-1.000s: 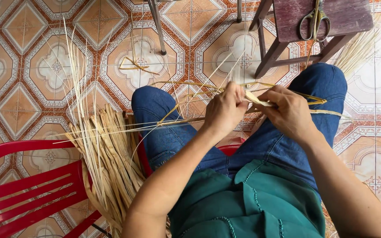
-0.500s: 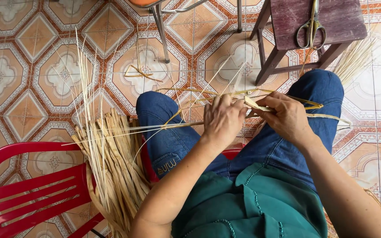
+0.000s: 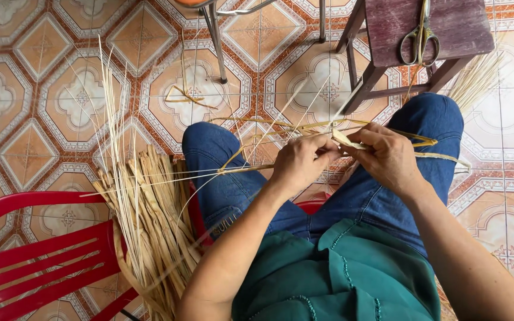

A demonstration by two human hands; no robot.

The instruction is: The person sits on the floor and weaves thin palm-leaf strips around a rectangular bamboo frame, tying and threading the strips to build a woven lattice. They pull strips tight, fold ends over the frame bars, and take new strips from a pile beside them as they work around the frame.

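Observation:
My left hand (image 3: 300,161) and my right hand (image 3: 386,156) meet above my knees, both pinching thin pale straw strips (image 3: 343,138). Long strands (image 3: 239,169) fan out from my fingers to the left and toward the floor. My legs are in blue jeans (image 3: 221,178), and I wear a green top. How the strips cross between my fingertips is hidden by the fingers.
A thick bundle of dried straw (image 3: 150,220) leans on a red plastic chair (image 3: 37,255) at the left. A dark wooden stool (image 3: 423,30) with scissors (image 3: 420,38) stands ahead on the right. Metal chair legs (image 3: 216,44) stand on the patterned tile floor (image 3: 43,101).
My view has shifted a little to the left and down. Both hands stay together on the strips, with only small finger movements.

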